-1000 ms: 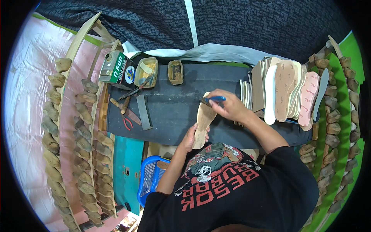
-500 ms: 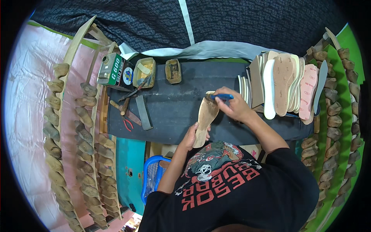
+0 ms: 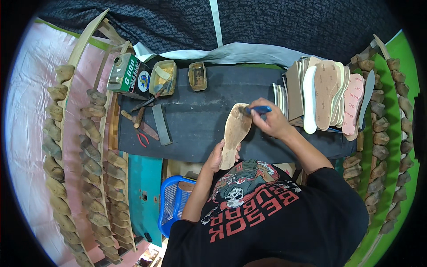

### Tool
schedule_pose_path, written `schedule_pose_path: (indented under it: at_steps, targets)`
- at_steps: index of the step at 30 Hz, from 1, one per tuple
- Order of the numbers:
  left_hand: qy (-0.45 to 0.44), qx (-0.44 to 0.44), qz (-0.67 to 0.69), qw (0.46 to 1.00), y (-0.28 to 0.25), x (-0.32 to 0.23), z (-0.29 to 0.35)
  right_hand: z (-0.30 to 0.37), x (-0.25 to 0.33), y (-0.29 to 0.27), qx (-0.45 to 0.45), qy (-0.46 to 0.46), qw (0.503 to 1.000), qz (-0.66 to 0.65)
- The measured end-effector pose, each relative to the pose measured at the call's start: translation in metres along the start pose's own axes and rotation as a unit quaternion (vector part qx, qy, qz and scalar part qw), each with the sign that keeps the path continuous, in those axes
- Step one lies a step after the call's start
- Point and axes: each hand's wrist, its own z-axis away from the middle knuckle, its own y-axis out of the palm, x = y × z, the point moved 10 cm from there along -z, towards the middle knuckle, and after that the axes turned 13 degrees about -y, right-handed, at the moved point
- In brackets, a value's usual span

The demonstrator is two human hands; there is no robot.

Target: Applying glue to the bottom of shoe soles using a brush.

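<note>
My left hand (image 3: pixel 216 155) grips a tan shoe insole (image 3: pixel 235 129) by its narrow heel end, thumb on the near face and fingertips showing at the far edge. The insole is held over the near edge of the dark-covered table (image 3: pixel 195 120), its wide toe end pointing away from me. In my right hand (image 3: pixel 273 122) is a blue-handled brush (image 3: pixel 262 109), pinched between thumb and fingers. Its dark tip meets the toe part of the insole, where the surface looks darker and smeared.
On the table's left are a glue can (image 3: pixel 129 75), two tubs (image 3: pixel 162 78), red-handled pliers (image 3: pixel 143 139), a hammer (image 3: pixel 138 118) and a grey block (image 3: pixel 162 124). Stacked insoles (image 3: pixel 326 95) stand at right. Racks of shoe lasts (image 3: pixel 91 151) flank both sides; a blue basket (image 3: pixel 171 202) sits below.
The brush tip has shifted slightly over the insole's toe part. Both hands keep their holds, and the whole view has moved a little.
</note>
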Motion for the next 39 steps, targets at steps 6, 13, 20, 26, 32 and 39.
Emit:
schedule_pose_path:
  at_steps: [6,13,20,26,32,39]
  targets:
    - [0.019,0.027,0.011,0.999,0.006,-0.007,0.001,-0.004,0.025,0.016,0.072,-0.054,0.996,-0.005]
    - [0.023,0.026,0.004,0.999,0.005,-0.009,0.006,-0.007,0.000,-0.004,0.001,0.060,0.998,0.031]
    - [0.023,0.031,-0.003,0.999,0.005,-0.010,0.004,-0.003,0.000,-0.005,-0.054,0.028,0.995,0.076]
    - [0.020,0.049,0.039,0.998,0.010,-0.009,0.001,-0.005,0.021,0.003,-0.018,-0.011,0.999,0.042]
    - [0.029,0.067,0.031,0.997,0.011,-0.015,0.000,-0.008,-0.004,-0.013,-0.047,0.064,0.994,0.071]
    - [0.026,0.046,0.019,0.998,0.008,-0.017,-0.003,-0.009,0.020,0.004,-0.026,-0.040,0.998,0.033]
